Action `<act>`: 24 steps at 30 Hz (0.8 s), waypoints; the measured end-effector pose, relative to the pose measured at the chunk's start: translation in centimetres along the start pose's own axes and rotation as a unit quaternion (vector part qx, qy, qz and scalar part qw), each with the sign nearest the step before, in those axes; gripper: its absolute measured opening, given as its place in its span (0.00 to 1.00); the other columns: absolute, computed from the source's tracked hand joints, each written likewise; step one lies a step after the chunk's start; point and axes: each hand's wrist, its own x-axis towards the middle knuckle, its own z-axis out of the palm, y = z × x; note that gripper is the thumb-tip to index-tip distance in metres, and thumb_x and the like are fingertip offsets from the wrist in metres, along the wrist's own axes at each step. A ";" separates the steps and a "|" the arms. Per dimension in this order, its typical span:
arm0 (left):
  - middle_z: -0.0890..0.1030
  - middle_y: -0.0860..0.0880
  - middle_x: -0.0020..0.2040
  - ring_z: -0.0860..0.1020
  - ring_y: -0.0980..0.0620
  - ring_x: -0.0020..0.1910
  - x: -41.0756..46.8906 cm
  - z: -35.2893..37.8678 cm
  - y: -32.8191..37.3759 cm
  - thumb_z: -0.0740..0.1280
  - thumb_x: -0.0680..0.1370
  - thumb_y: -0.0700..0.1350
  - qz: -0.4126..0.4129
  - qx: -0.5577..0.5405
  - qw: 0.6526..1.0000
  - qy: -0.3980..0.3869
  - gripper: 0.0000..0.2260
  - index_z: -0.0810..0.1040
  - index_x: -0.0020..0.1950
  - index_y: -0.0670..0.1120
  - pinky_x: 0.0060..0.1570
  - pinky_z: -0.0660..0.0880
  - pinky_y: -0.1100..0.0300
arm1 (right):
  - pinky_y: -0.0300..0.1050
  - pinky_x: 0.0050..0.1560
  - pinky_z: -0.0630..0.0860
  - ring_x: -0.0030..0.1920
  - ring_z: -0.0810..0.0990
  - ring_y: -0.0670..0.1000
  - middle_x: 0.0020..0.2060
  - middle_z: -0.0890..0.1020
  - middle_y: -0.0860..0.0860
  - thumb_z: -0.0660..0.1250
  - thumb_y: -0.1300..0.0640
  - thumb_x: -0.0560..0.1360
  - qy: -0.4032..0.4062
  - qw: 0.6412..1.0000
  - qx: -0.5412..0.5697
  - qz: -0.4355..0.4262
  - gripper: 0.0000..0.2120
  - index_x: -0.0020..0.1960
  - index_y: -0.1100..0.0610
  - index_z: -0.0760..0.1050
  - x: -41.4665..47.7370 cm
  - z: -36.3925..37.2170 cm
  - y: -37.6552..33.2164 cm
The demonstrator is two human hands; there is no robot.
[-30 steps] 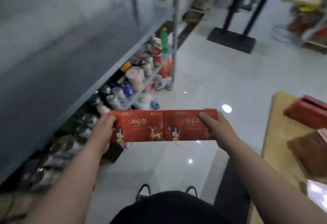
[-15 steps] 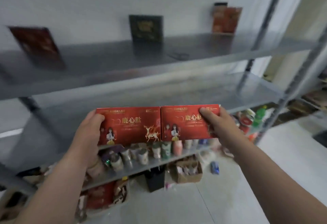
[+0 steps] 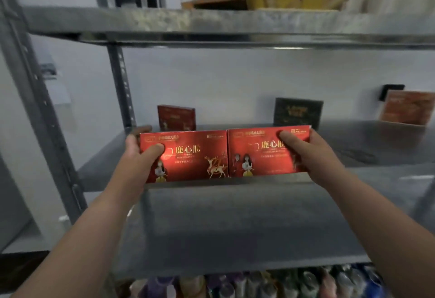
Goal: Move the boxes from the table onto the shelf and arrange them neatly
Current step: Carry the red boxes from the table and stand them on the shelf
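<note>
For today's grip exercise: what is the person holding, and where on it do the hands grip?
Two red boxes side by side. The left hand clamps the outer left end, the right hand the outer right end.

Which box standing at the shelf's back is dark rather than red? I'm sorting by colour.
The middle box, standing behind the right hand: it is black-green, while the boxes left and right of it are red.

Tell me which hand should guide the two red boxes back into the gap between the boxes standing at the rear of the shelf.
Left, probably. The left hand grips the left red box right in front of the small red box, the nearest thing to clear. The right hand has open shelf beside the dark box.
</note>
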 end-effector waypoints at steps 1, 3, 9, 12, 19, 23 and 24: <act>0.82 0.49 0.49 0.85 0.48 0.40 1.2 -0.7 0.0 0.67 0.78 0.40 0.012 0.017 1.000 -0.001 0.17 0.73 0.58 0.61 0.39 0.81 0.50 | 0.57 0.50 0.83 0.47 0.87 0.56 0.51 0.86 0.53 0.81 0.39 0.60 -0.003 1.000 -0.001 -0.002 0.33 0.60 0.51 0.75 1.2 1.1 -0.1; 0.81 0.50 0.49 0.85 0.49 0.40 3.8 -1.7 -0.3 0.67 0.79 0.39 0.030 0.050 0.998 0.007 0.20 0.73 0.57 0.65 0.38 0.81 0.51 | 0.54 0.50 0.83 0.48 0.87 0.55 0.51 0.86 0.52 0.80 0.38 0.61 -0.004 1.000 -0.016 -0.003 0.34 0.61 0.51 0.74 3.6 3.1 0.0; 0.82 0.50 0.51 0.84 0.50 0.46 11.7 -3.3 -3.0 0.71 0.77 0.37 0.014 0.076 0.997 -0.002 0.17 0.75 0.55 0.59 0.41 0.80 0.54 | 0.48 0.42 0.81 0.38 0.84 0.49 0.42 0.85 0.51 0.77 0.43 0.70 -0.046 0.995 -0.075 -0.042 0.19 0.55 0.49 0.76 11.7 6.7 2.0; 0.80 0.49 0.54 0.81 0.44 0.52 15.4 -3.2 -4.0 0.70 0.77 0.35 -0.008 0.092 0.996 0.005 0.17 0.74 0.56 0.57 0.48 0.81 0.49 | 0.47 0.40 0.79 0.40 0.82 0.50 0.41 0.83 0.49 0.76 0.49 0.73 -0.071 0.992 -0.087 -0.056 0.13 0.52 0.47 0.74 15.7 7.9 2.7; 0.78 0.51 0.54 0.79 0.50 0.53 21.4 -3.2 -6.0 0.69 0.77 0.35 -0.008 0.188 0.982 0.025 0.17 0.74 0.61 0.52 0.43 0.77 0.58 | 0.49 0.46 0.82 0.50 0.84 0.52 0.49 0.83 0.49 0.80 0.47 0.67 -0.091 0.987 -0.119 -0.049 0.22 0.55 0.49 0.73 24.4 9.3 6.3; 0.78 0.52 0.53 0.78 0.54 0.51 22.6 -3.6 -7.4 0.69 0.77 0.36 0.007 0.218 0.975 0.047 0.17 0.73 0.61 0.52 0.43 0.75 0.62 | 0.42 0.44 0.81 0.48 0.83 0.49 0.48 0.82 0.49 0.81 0.49 0.67 -0.083 0.985 -0.146 -0.045 0.23 0.55 0.51 0.73 27.3 9.4 7.6; 0.78 0.53 0.53 0.78 0.55 0.51 22.7 -3.7 -7.6 0.69 0.77 0.36 0.017 0.227 0.972 0.056 0.16 0.73 0.61 0.52 0.43 0.75 0.62 | 0.43 0.45 0.81 0.49 0.83 0.49 0.48 0.82 0.49 0.81 0.49 0.67 -0.084 0.984 -0.151 -0.044 0.24 0.56 0.51 0.73 27.8 9.4 7.9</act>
